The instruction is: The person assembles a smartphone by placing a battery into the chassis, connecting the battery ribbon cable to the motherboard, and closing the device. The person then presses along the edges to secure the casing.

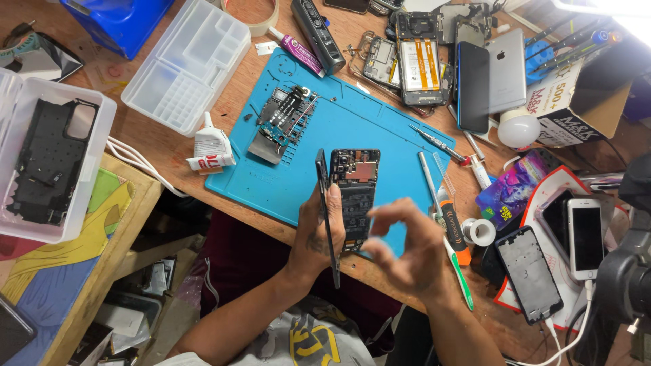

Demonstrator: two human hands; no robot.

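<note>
My left hand [314,234] grips an opened smartphone [352,196] upright over the near edge of a blue work mat [380,132]. The phone's dark circuit boards and camera module face me, and its thin back panel [326,217] stands hinged away along the left side. My right hand [407,244] hovers just right of the phone with fingers curled and holds nothing. A detached circuit board with a metal shield [281,122] lies on the mat's far left part.
Tweezers [439,144] and a screwdriver [441,207] lie on the mat's right edge. Several dismantled phones [447,61] crowd the back. A glue tube [210,146], clear plastic organisers [190,64], a tape roll [481,232] and two phones [586,234] at right surround the mat.
</note>
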